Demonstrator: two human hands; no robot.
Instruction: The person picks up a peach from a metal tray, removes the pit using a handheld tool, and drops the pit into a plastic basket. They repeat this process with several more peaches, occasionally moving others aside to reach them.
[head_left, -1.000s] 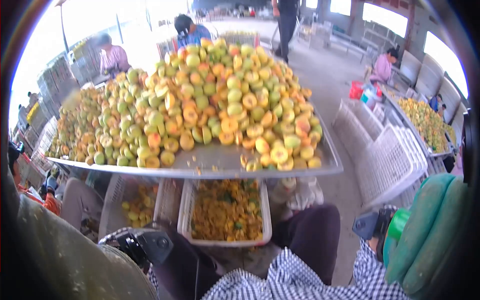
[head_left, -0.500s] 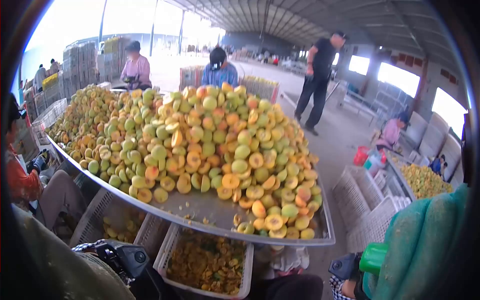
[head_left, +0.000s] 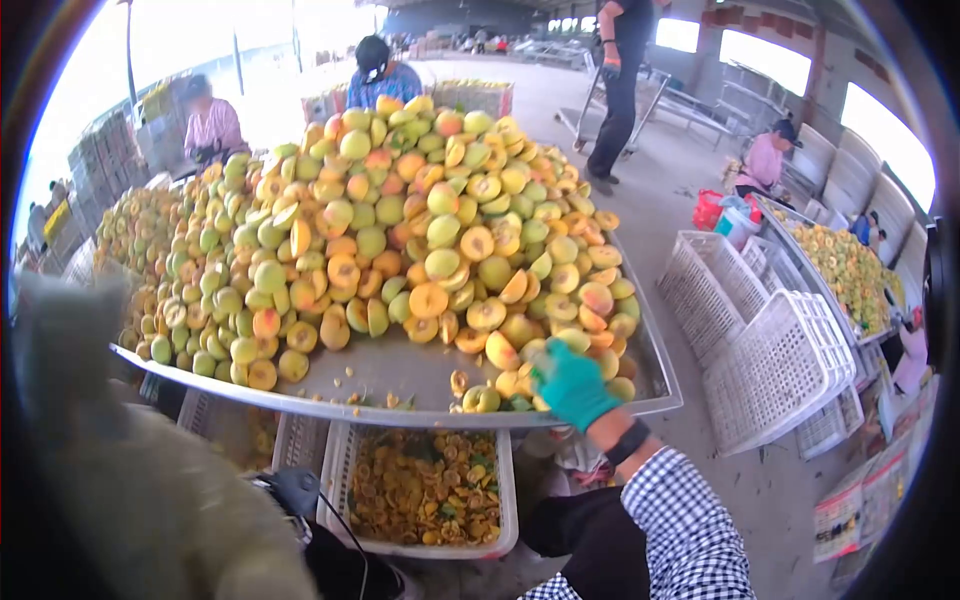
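A big open shed with a grey floor (head_left: 690, 200) holds a long metal bench (head_left: 400, 375) piled high with cut fruit (head_left: 400, 230), green and orange. The right hand (head_left: 570, 385) wears a teal glove and reaches onto the near edge of the bench. Its fingers (head_left: 548, 368) are curled down on the fruit at the foot of the pile, but I cannot tell if they grip a piece or just touch it. Just to the left of the fingers lies a green fruit half (head_left: 482, 399), and past it is bare metal with small scraps. Beyond the fingers the pile climbs up high.

The left hand (head_left: 70, 350) is a blurry grey shape close to the camera, far to the left of the fingers. I cannot tell how its fingers are set.

Below the bench edge, under the fingers, sits a white crate (head_left: 425, 490) full of orange bits. To the right of the fingers, stacked white crates (head_left: 775, 365) stand on the floor. Far behind the pile, other people (head_left: 378, 70) work at the bench.
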